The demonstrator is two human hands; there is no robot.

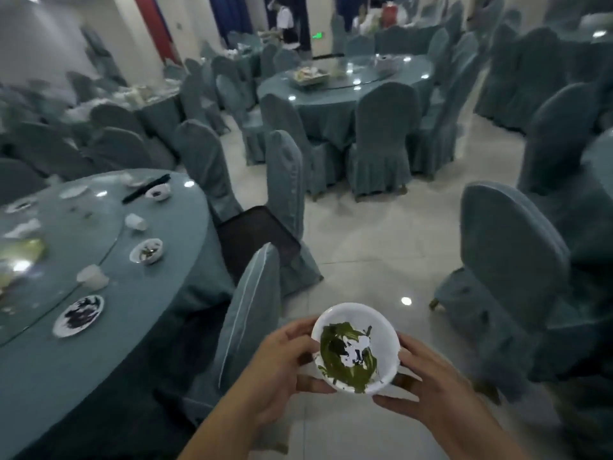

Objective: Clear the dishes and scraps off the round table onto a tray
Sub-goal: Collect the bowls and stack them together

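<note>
Closest, low in the head view: left grip (282,366) and right grip (428,383), both curled round one small white bowl (352,313), one on each side. Held up in the air over the pale floor (381,254), just right of a blue chair back (255,313), well apart from the round surface (159,293). Inside the bowl, smeared green scraps (341,360), with a white bit and a dark bit in the middle. Rim round and mostly clean.

Off to the left, on the round surface with its blue cloth: a small plate (79,315) with dark scraps, a white cup (93,277), a little bowl of bits (147,250), a second white cup (136,222), and black chopsticks (146,188) just beside a small dish (159,192). Past the edge, a dark tray (255,234) on a chair seat, its near corner hidden behind the chair back.

Left part of the surface cut off and blurry; yellow-green blob there too fuzzy to name. Underside of the held bowl hidden by fingers. Far tables and chairs fuzzy too, things on them hard to make out.
</note>
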